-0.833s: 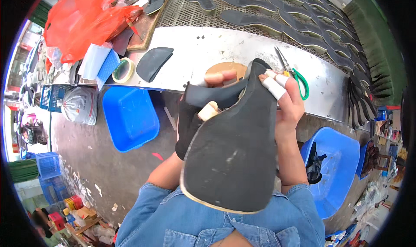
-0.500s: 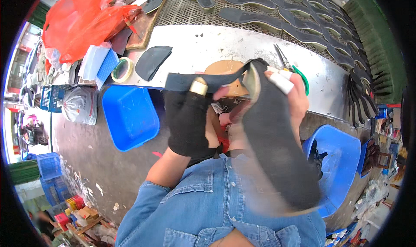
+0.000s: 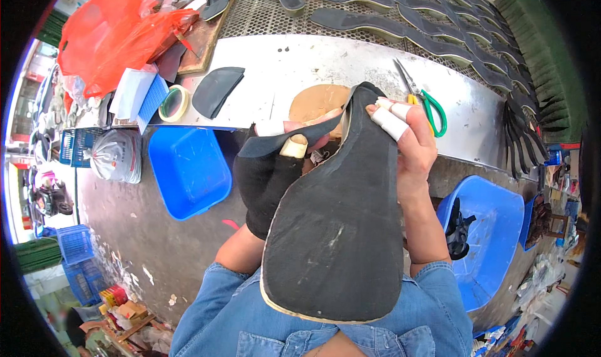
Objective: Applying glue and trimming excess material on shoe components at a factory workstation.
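Note:
A large black shoe insole (image 3: 335, 238) with a pale edge hangs upright in front of my chest, its broad end down. My right hand (image 3: 410, 141), with white tape on its fingers, pinches its narrow upper part. My left hand (image 3: 266, 178), in a black fingerless glove with covered fingertips, grips a dark strip of thin material (image 3: 285, 138) that runs up to the insole's top; whether the two are joined there I cannot tell. Behind them on the metal table (image 3: 256, 56) lies a round tan board (image 3: 316, 100), partly hidden.
Green-handled scissors (image 3: 431, 109) lie right of my hands. A black curved piece (image 3: 217, 93) and a tape roll (image 3: 173, 103) are on the left. Blue tubs (image 3: 188, 172) stand below the table edge on both sides. Rows of insoles (image 3: 400, 28) cover the mesh conveyor beyond.
The insole has swung left and come to hang in front of me, no longer blurred. My left hand has turned and lowered slightly, with the strip now bent in its grip.

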Demonstrator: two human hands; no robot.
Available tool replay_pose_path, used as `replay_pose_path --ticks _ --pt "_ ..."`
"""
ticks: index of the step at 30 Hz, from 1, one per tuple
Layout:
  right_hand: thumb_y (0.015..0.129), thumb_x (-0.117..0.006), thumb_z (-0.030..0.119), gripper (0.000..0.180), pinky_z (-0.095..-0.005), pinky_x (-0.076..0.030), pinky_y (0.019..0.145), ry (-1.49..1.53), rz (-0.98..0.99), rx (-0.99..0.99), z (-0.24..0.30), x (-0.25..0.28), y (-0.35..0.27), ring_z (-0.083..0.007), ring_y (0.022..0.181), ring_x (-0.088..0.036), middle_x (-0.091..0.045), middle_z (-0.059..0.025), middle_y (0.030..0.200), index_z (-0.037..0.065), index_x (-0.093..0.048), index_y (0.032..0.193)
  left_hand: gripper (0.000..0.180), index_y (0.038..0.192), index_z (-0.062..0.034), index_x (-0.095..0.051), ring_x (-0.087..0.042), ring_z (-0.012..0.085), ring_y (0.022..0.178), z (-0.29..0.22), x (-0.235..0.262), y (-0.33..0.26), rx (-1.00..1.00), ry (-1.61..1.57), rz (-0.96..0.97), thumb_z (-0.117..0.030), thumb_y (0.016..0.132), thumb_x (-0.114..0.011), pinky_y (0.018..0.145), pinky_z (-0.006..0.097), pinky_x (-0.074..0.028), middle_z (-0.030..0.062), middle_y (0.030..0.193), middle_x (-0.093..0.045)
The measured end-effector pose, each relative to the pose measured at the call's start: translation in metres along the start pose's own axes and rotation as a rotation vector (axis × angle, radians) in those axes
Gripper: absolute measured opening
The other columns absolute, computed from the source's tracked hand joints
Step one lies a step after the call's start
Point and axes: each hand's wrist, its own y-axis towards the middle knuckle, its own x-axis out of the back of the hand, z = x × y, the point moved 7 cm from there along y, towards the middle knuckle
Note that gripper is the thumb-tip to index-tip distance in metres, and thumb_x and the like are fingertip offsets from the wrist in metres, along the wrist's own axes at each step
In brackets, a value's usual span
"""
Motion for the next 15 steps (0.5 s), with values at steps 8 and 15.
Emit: replay_pose_path --ticks 8,15 --pt "0.059 -0.074 0.003 0.033 -0.0331 -0.046 0.066 0.031 0.005 -0.025 -0.003 -0.003 -0.003 -0.0268 0.078 -0.059 -0.061 -0.0119 0.087 0.001 -0.067 0.092 0.017 0.101 0.0042 -0.06 -0.063 0.0161 0.086 -0.032 -0.032 0.01 -0.076 -0.006 0.109 -0.005 0.088 -0.057 0.074 0.03 -0.051 0.0137 0.097 -0.066" --pt "0.062 -0.07 0.002 0.034 -0.0318 -0.046 0.064 0.038 0.058 -0.152 -0.006 -0.009 -0.004 -0.0256 0.076 -0.059 -0.061 -0.0115 0.088 0.001 -0.067 0.097 0.019 0.1 0.0036 -0.061 -0.063 0.0146 0.08 -0.016 0.001 0.011 0.067 0.224 0.022 -0.004 0.083 -0.062 0.071 0.029 -0.049 0.0097 0.088 -0.067"
